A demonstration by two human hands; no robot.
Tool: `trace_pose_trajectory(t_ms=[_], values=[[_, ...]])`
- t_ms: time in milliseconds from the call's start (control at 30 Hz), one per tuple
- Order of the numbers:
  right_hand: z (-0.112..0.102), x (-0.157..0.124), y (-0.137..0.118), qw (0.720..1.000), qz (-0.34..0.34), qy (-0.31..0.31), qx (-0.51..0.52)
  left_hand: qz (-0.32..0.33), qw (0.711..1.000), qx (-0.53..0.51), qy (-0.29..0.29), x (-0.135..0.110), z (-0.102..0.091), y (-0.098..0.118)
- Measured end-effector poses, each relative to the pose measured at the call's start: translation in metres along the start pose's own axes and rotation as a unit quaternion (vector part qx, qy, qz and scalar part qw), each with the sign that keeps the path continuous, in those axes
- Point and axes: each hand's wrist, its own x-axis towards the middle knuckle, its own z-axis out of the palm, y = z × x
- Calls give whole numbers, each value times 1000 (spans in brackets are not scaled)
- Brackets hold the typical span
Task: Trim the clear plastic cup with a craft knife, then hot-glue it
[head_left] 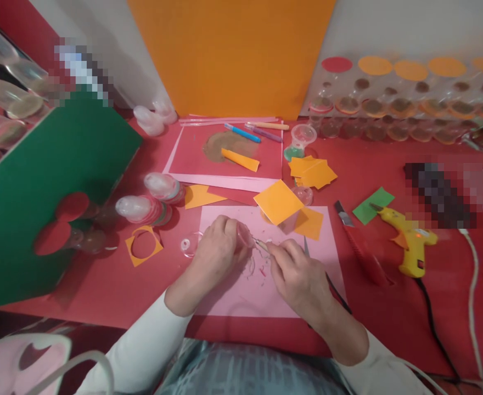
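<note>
Over the pink paper sheet (pixel 233 296) on the red table (pixel 113 285), the left hand (pixel 219 249) is curled around a small clear plastic cup with a pink rim (pixel 245 235), held on its side just above the sheet. The right hand (pixel 297 274) pinches a thin pale stick-like tool (pixel 261 244), its tip at the cup's mouth. Pink shavings (pixel 262 270) lie beneath. An orange paper square (pixel 278 201) sits just beyond the hands, with a clear round lid (pixel 190 244) and an orange cut-out frame (pixel 144 246) to the left. A yellow glue gun (pixel 410 241) lies well apart on the right.
</note>
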Motion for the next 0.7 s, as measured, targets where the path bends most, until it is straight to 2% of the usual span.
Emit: trace_pose_trajectory(t_ms=[200, 400, 700], values=[[-3, 0, 1, 1000, 3, 11, 3, 3, 999, 33, 0, 2, -5, 1], [-4, -2, 0, 1000, 0, 2, 6, -5, 997, 78, 26, 2, -3, 3], [-3, -1, -1, 1000, 3, -7, -11, -5, 996, 85, -1, 0, 2, -2]])
